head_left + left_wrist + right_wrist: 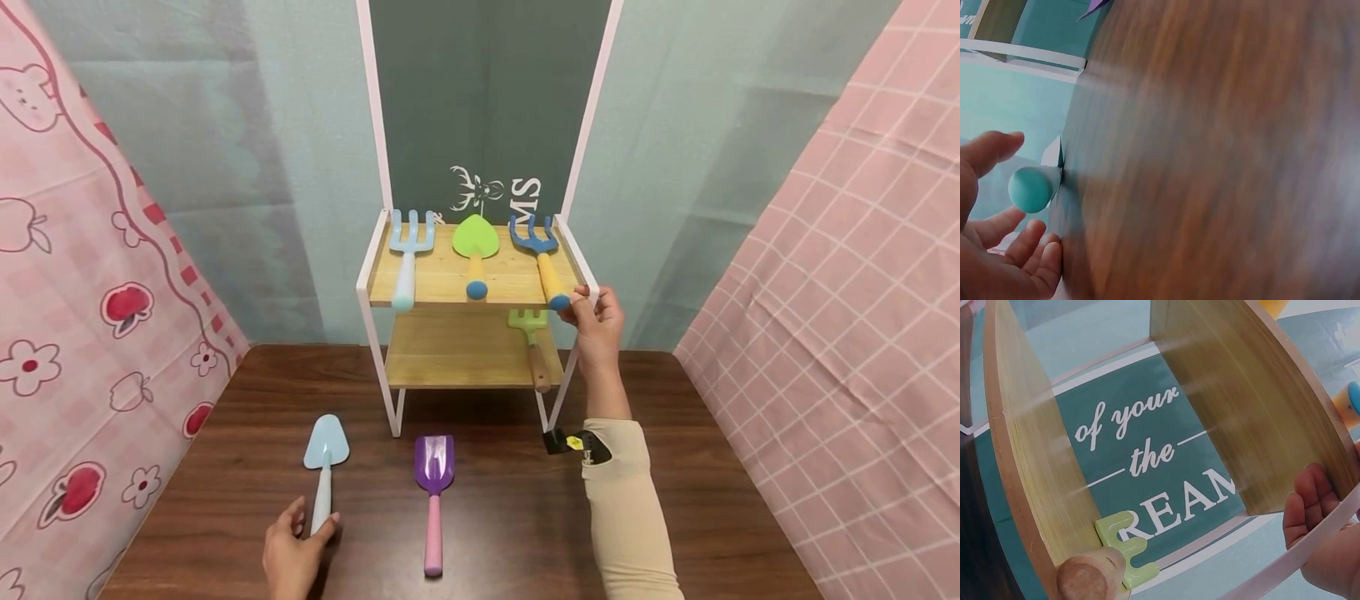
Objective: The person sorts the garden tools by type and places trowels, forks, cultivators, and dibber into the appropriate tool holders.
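Note:
At the front left my left hand (294, 546) is around the handle of a light blue trowel (327, 442) lying on the table. In the left wrist view, thumb and fingers stand apart on either side of the turquoise handle end (1030, 190). My right hand (598, 332) grips the right front post of a white-framed two-tier shelf rack (441, 289), just below the upper board. Its curled fingers (1311, 499) show behind the post in the right wrist view. Beside that hand, a blue hand rake with a yellow handle (550, 273) lies on the upper board.
Also on the upper board are a light blue rake (406, 275) and a green trowel (476, 240). A green rake with a wooden handle (537, 358) lies on the lower board. A purple shovel with a pink handle (434, 500) lies on the wooden table (510, 508).

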Available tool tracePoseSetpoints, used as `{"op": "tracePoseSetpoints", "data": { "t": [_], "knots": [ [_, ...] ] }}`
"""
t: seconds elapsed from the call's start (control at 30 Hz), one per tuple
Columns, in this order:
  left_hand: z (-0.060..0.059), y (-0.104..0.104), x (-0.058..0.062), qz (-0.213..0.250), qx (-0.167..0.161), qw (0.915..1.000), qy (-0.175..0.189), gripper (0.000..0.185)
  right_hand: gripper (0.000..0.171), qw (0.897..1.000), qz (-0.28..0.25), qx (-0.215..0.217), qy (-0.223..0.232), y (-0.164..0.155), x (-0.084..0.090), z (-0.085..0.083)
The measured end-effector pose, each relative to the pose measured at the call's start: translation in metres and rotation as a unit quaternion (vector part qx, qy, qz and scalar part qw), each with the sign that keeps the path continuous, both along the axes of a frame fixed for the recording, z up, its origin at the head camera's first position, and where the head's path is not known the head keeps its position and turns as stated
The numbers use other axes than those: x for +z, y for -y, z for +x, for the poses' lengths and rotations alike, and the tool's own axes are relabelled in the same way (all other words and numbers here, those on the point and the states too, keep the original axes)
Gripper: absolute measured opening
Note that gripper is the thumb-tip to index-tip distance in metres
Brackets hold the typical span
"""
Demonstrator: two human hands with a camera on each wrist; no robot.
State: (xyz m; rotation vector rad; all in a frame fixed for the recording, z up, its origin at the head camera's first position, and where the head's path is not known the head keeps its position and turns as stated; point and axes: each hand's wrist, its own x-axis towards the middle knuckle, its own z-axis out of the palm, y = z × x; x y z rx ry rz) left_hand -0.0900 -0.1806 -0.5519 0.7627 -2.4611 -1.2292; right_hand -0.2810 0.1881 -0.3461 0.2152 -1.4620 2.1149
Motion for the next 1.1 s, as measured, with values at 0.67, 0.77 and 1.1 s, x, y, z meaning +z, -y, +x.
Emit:
{"op": "tracePoseSetpoints", "data": {
  "t": [0.67,0.77,1.1],
  "knots": [
    [-0.0007,0.0017,-0.0025,-0.019,-0.001,0.9996,0.021,0.052,0.008,1.0,-0.002,-0.002,0.0,0.0021,0.0008,0.0017],
    [0.0001,0.0021,-0.0027,-0.031,-0.01,0.9994,0.013,0.053,0.008,1.0,-0.001,-0.003,0.002,0.0023,0.0011,0.0016],
    [0.0009,0.0033,0.0003,-0.019,-0.002,0.9998,0.011,0.045,0.009,1.0,0.0,-0.007,0.003,0.0025,0.0008,0.0018]
  ]
}}
